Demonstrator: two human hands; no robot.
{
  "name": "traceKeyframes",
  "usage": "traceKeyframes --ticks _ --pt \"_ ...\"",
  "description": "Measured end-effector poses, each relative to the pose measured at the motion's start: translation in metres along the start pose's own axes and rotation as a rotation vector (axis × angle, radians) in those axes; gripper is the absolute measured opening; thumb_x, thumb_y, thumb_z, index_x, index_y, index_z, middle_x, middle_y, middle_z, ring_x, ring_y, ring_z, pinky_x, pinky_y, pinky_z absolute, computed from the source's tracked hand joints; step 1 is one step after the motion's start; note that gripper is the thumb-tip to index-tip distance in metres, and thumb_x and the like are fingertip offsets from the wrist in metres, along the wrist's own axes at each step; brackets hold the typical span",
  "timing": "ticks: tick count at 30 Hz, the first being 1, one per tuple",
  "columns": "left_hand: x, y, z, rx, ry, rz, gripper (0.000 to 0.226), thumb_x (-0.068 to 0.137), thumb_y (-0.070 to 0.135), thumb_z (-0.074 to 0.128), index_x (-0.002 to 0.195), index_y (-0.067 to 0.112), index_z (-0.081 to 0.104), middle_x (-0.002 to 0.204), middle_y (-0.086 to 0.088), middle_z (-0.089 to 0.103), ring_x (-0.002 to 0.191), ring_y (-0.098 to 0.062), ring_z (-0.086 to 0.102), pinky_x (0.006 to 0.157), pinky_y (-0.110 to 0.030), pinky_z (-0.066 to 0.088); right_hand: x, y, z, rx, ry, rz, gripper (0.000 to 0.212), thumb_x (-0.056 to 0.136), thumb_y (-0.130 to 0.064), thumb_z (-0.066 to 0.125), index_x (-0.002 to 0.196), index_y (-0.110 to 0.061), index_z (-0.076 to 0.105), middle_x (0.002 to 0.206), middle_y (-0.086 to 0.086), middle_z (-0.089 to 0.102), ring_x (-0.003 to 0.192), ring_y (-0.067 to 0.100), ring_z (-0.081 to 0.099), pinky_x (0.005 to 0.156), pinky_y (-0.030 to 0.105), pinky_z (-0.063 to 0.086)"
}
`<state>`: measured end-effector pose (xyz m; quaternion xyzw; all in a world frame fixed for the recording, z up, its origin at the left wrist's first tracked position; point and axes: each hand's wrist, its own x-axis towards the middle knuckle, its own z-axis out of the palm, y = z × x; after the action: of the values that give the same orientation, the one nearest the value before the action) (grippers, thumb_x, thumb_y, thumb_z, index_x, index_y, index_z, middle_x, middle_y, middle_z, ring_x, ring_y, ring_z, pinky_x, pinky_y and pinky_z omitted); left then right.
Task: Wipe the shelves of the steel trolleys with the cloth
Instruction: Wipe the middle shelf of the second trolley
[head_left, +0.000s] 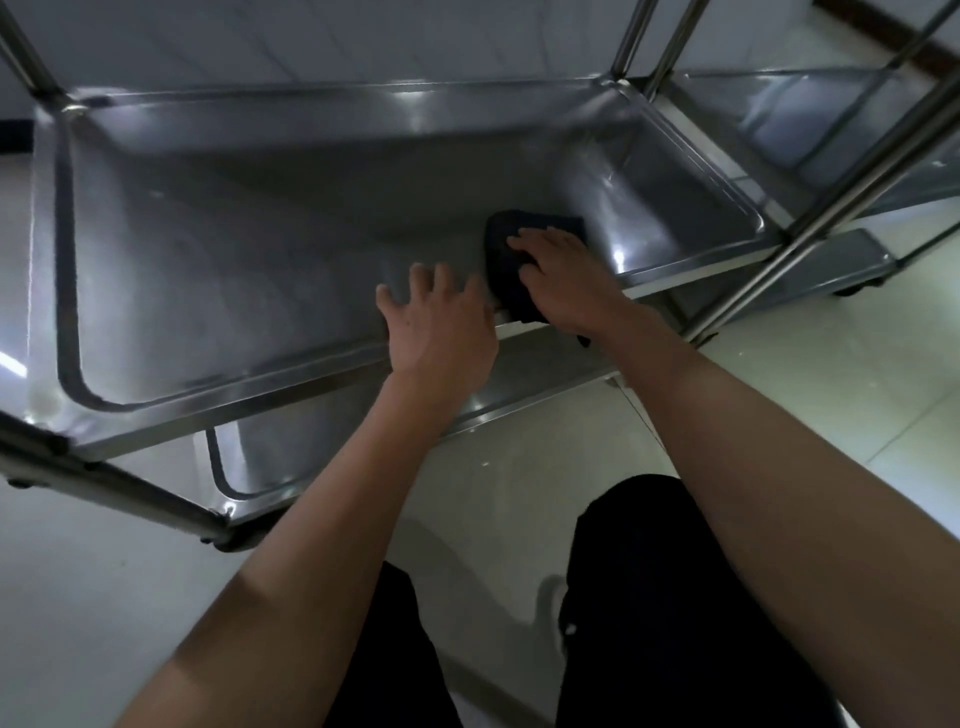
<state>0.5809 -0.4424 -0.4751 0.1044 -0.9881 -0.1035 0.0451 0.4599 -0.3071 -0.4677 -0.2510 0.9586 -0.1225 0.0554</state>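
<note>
Head view, looking down onto a steel trolley (52, 218) with a tray-style shelf (249, 270), raised rim all round, rounded corners. Right hand (569, 283) lies palm down, fingers together and flat, pressing a dark cloth (511, 260) onto the shelf surface at its near right part; the cloth's near end hangs over the near rim, under the wrist. Cloth looks folded or bunched, black or navy, hard to tell in the dim light. Left hand (441, 327) sits just left of the cloth, palm down on the near rim, fingers spread and reaching onto the shelf floor, gripping nothing; its nearest finger is just beside the cloth edge, contact unclear. A lower shelf (260, 462) of the same trolley shows beneath the near rim, same rimmed form. Upright steel posts (631, 36) rise at the far right corner; another slanted post (831, 208) crosses the right side of the view. A second trolley (810, 135) stands just right of the first, its shelf at a similar height, part blurred. Floor (810, 395) is pale and glossy, tiled. Dark trouser legs (665, 597) fill the near bottom, and a pale shoe (556, 603) shows between them.
</note>
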Motion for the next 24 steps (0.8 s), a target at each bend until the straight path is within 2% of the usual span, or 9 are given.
traceKeyframes --ticks 2,3,4,8,11,13,15,20,24 --pt "0.000 -0.002 0.000 -0.005 0.002 -0.005 0.033 0.104 0.033 0.033 0.126 0.021 0.054 0.138 -0.010 0.048 0.139 -0.033 0.033 0.107 -0.065 0.027 0.006 -0.007 -0.005 0.047 0.037 0.005 0.035 0.102 -0.031 0.039 0.125 -0.018 0.061 0.142 0.004 0.053 0.133 0.030 0.043 0.108 0.038 0.035" --pt "0.000 -0.001 -0.001 -0.006 -0.007 -0.004 0.032 0.104 0.032 0.034 0.126 0.022 0.054 0.139 -0.010 0.047 0.139 -0.033 0.032 0.108 -0.064 0.026 0.006 -0.011 -0.008 0.065 0.060 0.004 0.032 0.103 -0.033 0.038 0.112 -0.016 0.063 0.132 0.006 0.059 0.124 0.032 0.050 0.101 0.038 0.039" --pt "0.000 -0.001 -0.001 -0.001 -0.017 0.002 0.031 0.103 0.031 0.035 0.126 0.022 0.053 0.139 -0.010 0.047 0.140 -0.032 0.031 0.108 -0.064 0.026 0.005 -0.013 -0.009 0.054 0.082 0.002 0.032 0.104 -0.034 0.038 0.109 -0.015 0.062 0.127 0.007 0.060 0.121 0.032 0.052 0.099 0.039 0.042" --pt "0.002 -0.003 0.000 -0.002 -0.022 0.008 0.031 0.102 0.033 0.036 0.126 0.024 0.054 0.138 -0.009 0.045 0.139 -0.031 0.032 0.109 -0.063 0.027 -0.003 -0.015 0.007 -0.076 0.156 0.003 0.038 0.104 -0.033 0.033 0.139 -0.021 0.045 0.142 0.004 0.050 0.140 0.027 0.034 0.110 0.050 0.032" --pt "0.006 -0.002 0.003 -0.022 -0.012 -0.018 0.032 0.100 0.035 0.036 0.124 0.025 0.056 0.138 -0.008 0.046 0.139 -0.030 0.033 0.109 -0.063 0.025 0.005 -0.007 0.012 -0.133 0.071 -0.051 0.053 0.106 -0.037 0.025 0.157 -0.022 0.021 0.162 -0.003 0.028 0.150 0.025 0.017 0.118 0.054 0.021" --pt "0.006 -0.002 0.006 -0.028 0.011 -0.022 0.033 0.100 0.035 0.036 0.124 0.026 0.057 0.137 -0.005 0.047 0.137 -0.028 0.036 0.108 -0.062 0.027 0.012 0.001 0.013 -0.142 0.029 -0.091 0.056 0.106 -0.038 0.021 0.159 -0.023 0.014 0.166 -0.006 0.013 0.153 0.024 0.009 0.119 0.055 0.015" --pt "0.005 -0.002 0.009 -0.033 0.035 -0.032 0.035 0.099 0.037 0.035 0.124 0.027 0.056 0.137 -0.002 0.048 0.134 -0.024 0.040 0.109 -0.062 0.029 0.016 0.006 0.016 -0.134 0.022 -0.130 0.056 0.105 -0.040 0.020 0.158 -0.024 0.014 0.167 -0.006 0.006 0.153 0.024 0.005 0.119 0.057 0.012" --pt "0.006 0.015 0.007 -0.068 0.082 -0.159 0.038 0.097 0.037 0.034 0.125 0.031 0.061 0.136 0.005 0.051 0.124 -0.022 0.053 0.110 -0.061 0.031 0.023 0.018 0.020 -0.066 0.004 -0.244 0.056 0.105 -0.041 0.016 0.159 -0.024 0.011 0.167 -0.006 0.006 0.154 0.025 -0.001 0.120 0.058 0.008" --pt "0.011 0.034 0.002 -0.063 0.064 -0.292 0.040 0.097 0.034 0.038 0.129 0.029 0.061 0.141 0.003 0.050 0.123 -0.023 0.053 0.111 -0.061 0.029 0.026 0.028 0.014 -0.028 -0.021 -0.336 0.055 0.106 -0.040 0.015 0.159 -0.023 0.012 0.167 -0.005 0.006 0.154 0.025 -0.002 0.121 0.058 0.006"
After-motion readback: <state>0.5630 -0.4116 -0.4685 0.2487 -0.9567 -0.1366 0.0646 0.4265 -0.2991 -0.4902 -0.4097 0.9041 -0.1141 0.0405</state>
